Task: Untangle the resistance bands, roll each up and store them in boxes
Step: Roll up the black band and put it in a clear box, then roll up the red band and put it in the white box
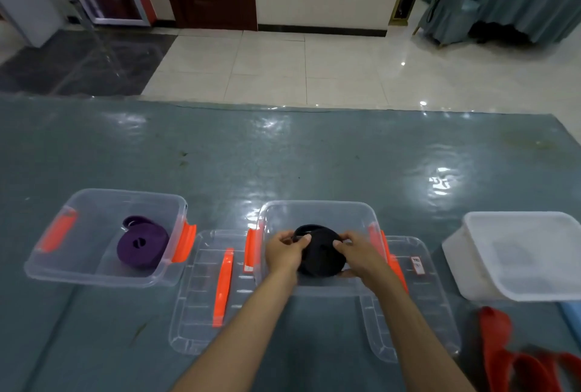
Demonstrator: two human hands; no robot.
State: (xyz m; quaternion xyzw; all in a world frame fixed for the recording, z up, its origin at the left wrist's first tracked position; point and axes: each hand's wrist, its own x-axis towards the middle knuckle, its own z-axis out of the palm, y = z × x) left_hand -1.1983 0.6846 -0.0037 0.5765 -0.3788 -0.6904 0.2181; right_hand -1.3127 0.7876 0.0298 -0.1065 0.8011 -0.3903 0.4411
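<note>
Both hands are down inside the middle clear box (317, 212), closed around a rolled black band (320, 253). The left hand (284, 253) curls over the roll's left side, thumb on top and fingers wrapped round the coil; the right hand (358, 251) grips the right side the same way, thumb bent over the top edge, fingers tucked under and partly hidden. The black band is a thick, tight coil, tilted toward the camera, with a loose loop of its end rising at the far side; whether it rests on the box floor cannot be told. That box has orange latches on its sides and stands on the grey-green table (283, 156), partly over two clear lids: one lid with an orange handle (217, 291) to its left, another lid (418, 303) to its right. Well to the left, a second clear box (107, 275) holds a rolled purple band (143, 245), lying flat, its loose end curled behind it. At the right stands a white frosted box (518, 253), and near it, at the lower right edge, lies a red band (515, 354), loose and unrolled.
</note>
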